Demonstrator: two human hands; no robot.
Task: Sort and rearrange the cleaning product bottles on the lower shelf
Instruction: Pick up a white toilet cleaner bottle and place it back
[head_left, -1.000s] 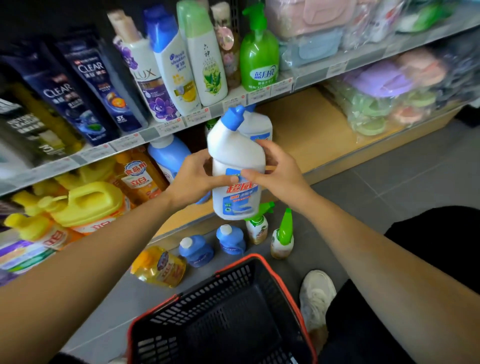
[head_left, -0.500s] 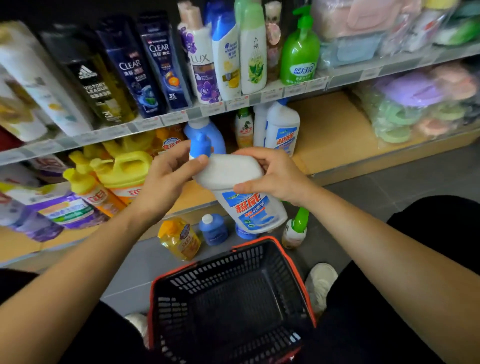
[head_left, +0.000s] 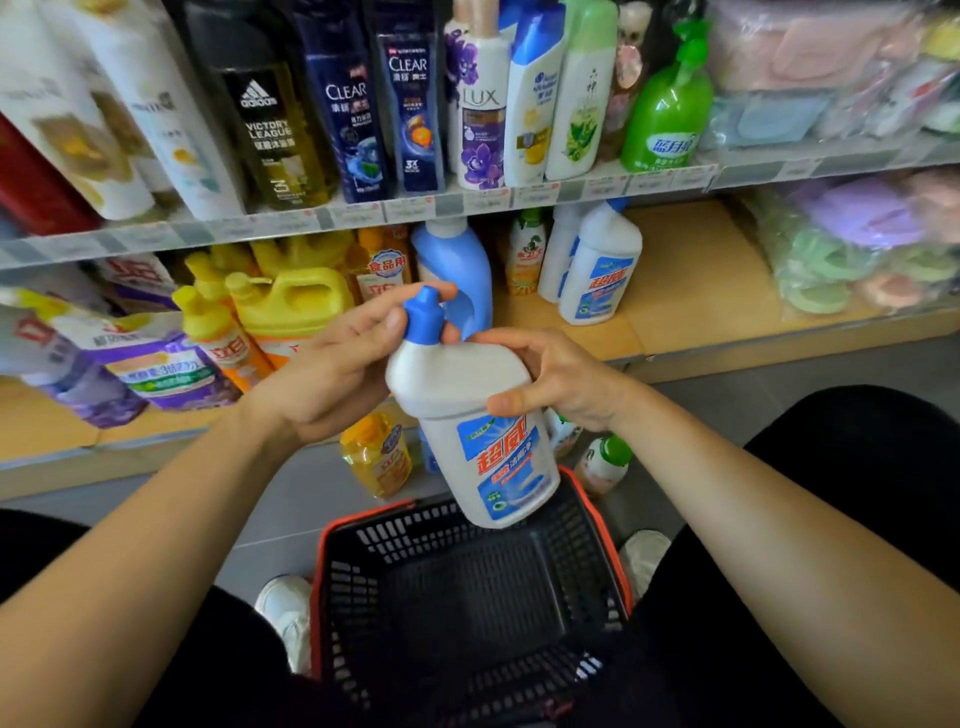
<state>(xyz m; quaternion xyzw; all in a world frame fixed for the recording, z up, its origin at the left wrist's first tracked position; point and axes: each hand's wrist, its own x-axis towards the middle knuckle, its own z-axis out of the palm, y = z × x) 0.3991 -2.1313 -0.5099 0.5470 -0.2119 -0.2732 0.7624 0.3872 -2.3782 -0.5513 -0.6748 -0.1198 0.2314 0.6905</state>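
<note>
I hold a white toilet-cleaner bottle (head_left: 467, 415) with a blue angled cap in both hands, above a black basket. My left hand (head_left: 332, 374) grips its neck and cap from the left. My right hand (head_left: 556, 379) grips its shoulder from the right. The bottle leans with its base towards the basket. On the lower shelf (head_left: 691, 270) stand two matching white bottles (head_left: 597, 270), a blue detergent bottle (head_left: 457, 260), a small orange-labelled bottle (head_left: 524, 254) and yellow jugs (head_left: 291, 301). An orange bottle (head_left: 376, 457) and a green-capped bottle (head_left: 605, 462) stand on the floor.
A black shopping basket with a red rim (head_left: 467, 597) sits on the grey floor between my knees. Purple refill pouches (head_left: 156, 369) lie at the shelf's left. The upper shelf (head_left: 467, 200) carries shampoo bottles. Bagged sponges (head_left: 857, 244) fill the right side.
The view has shifted left and down. The bottle has tipped back from lying nearly sideways to more upright, cap up. Both hands keep their hold on it.
</note>
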